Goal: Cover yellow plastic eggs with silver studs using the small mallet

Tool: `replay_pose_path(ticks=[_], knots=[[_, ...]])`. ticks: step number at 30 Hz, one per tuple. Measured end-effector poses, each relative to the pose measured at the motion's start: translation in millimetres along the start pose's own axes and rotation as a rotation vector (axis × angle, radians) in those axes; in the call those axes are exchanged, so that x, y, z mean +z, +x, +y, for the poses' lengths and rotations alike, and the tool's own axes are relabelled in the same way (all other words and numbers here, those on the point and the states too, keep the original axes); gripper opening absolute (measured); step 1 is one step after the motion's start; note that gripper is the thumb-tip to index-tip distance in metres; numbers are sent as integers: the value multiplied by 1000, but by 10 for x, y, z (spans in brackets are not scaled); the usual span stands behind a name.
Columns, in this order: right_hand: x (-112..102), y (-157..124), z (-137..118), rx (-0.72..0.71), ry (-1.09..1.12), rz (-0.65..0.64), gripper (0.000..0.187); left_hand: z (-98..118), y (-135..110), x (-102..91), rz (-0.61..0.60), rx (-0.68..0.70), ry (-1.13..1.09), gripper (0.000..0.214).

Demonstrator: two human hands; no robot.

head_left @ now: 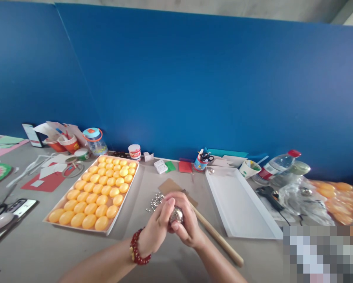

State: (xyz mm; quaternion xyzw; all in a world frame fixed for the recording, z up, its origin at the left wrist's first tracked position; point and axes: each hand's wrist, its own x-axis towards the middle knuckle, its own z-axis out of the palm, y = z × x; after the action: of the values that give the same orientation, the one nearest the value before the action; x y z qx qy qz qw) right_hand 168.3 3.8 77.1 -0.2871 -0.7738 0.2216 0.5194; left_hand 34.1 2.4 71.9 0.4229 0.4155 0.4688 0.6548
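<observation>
My left hand (156, 230) and my right hand (185, 224) are cupped together around a shiny, mottled silver ball (176, 215) in front of me. Fingers of both hands wrap it, and only its upper side shows. A red bead bracelet (137, 248) circles my left wrist. Just beyond my left hand lies a pile of small silver beads (156, 200). Behind my hands is a flat brown cardboard piece (169, 186). A round wooden rod (219, 235) runs from there toward the front right; its far end is partly hidden.
On the left stands a shallow box (108, 231) with rows of orange balls. At right lies a white tray (241, 204). Farther right are a plastic bottle (278, 167), a black corded tool (270, 196) and bagged orange balls (332, 196). A blue partition (176, 86) rises behind.
</observation>
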Motion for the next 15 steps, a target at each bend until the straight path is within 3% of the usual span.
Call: replay_pose_path(ticks=[7,15], knots=[[17,12,18,4,18,-21,43,134,-30,64,-31,105,26,23],[16,14,42,10,39,-33,44,185,-85,93,160,99,132,28]])
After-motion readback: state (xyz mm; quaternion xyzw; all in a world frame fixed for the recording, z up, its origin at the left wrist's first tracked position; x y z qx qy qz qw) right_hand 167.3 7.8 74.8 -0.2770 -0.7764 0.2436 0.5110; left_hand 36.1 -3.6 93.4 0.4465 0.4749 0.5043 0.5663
